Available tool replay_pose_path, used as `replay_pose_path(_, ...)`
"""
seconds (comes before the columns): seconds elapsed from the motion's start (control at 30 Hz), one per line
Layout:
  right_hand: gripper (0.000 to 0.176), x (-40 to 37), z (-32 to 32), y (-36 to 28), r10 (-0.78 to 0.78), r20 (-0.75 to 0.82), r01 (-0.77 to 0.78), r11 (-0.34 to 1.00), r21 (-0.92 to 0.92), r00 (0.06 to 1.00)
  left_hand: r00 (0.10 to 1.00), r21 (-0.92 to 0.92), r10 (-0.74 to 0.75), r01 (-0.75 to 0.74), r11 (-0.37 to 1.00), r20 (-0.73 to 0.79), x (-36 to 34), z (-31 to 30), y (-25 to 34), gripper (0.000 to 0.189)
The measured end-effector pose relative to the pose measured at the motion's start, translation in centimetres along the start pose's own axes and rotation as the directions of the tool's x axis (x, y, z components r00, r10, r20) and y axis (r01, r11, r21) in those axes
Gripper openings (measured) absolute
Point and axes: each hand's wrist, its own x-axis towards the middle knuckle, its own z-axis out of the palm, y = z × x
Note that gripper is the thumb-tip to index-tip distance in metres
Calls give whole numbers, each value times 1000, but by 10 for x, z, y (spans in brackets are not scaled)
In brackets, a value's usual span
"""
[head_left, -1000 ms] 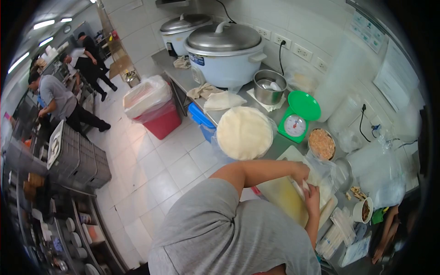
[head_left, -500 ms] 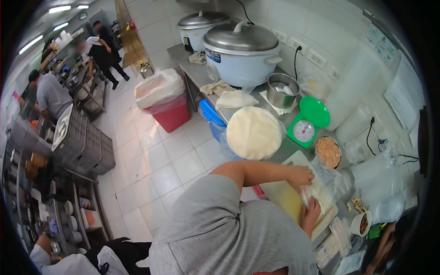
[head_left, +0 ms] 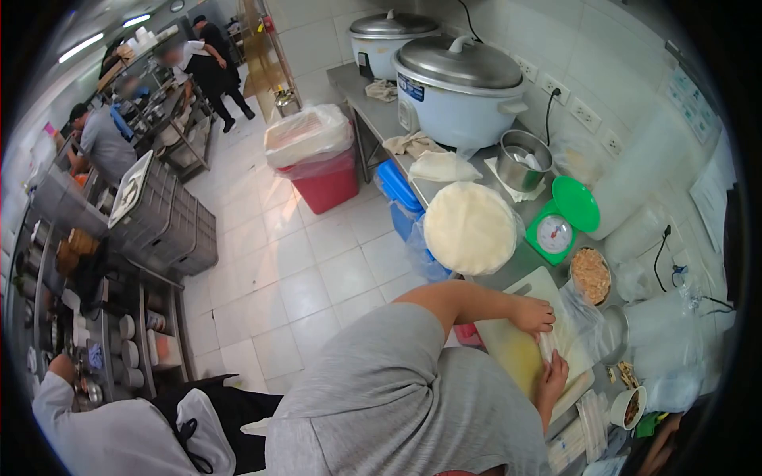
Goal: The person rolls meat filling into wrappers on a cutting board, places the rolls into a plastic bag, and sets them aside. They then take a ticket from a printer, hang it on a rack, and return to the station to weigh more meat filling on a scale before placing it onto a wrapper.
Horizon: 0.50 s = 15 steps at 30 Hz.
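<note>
My left hand (head_left: 533, 314) curls over the upper end of a narrow white roll (head_left: 548, 344) on the cutting board. Closer to my body, my right hand (head_left: 552, 379) has its fingers bent onto the roll's other end. Clear plastic (head_left: 581, 324) lies beside the roll, over the pale cutting board (head_left: 533, 284). Part of the board under my left forearm looks yellowish (head_left: 512, 357). A stack of round, pale wrapper sheets (head_left: 470, 228) stands beyond my left arm. Several plastic-covered white rolls (head_left: 586, 428) lie beside my right hand.
A green scale (head_left: 553, 236), a bowl of orange-brown filling (head_left: 591, 276) and a metal pot (head_left: 524, 163) line the counter. A large rice cooker (head_left: 459, 103) stands farther back. A small white bowl (head_left: 629, 408) sits at the near right. A co-worker's sleeve (head_left: 95, 432) shows behind me.
The view has swung, shifting the scene rightward. My fingers have drawn in over the white material, which now shows as a narrow roll between my hands. The co-worker behind me shows more fully.
</note>
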Motion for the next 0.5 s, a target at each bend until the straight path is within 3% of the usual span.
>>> replay_pose_path(0.1, 28, -11, -6, -9, 23, 39, -26, 997, 78, 999, 994, -100, -49, 59, 993, 101, 0, -7, 11, 41)
replay_pose_path(0.2, 23, -20, -19, -17, 62, 190, -93, 983, 159, 980, 972, -278, -134, 185, 943, 194, -8, -16, 37, 41)
replay_pose_path(0.3, 22, -23, -23, -23, -35, 138, 29, 998, 49, 990, 927, -385, -210, 324, 864, 310, -10, -19, 52, 43)
replay_pose_path(0.37, 20, -19, -23, -18, 6, 176, -15, 999, 49, 984, 885, -426, -244, 413, 805, 395, -5, -7, 48, 45)
replay_pose_path(0.47, 20, -15, -13, 2, 142, 197, -165, 980, 110, 970, 841, -301, -336, 481, 824, 424, 5, 10, 40, 44)
replay_pose_path(0.5, 21, -13, -8, 9, 196, 204, -227, 964, 142, 959, 853, -208, -387, 474, 856, 351, 7, 10, 39, 43)
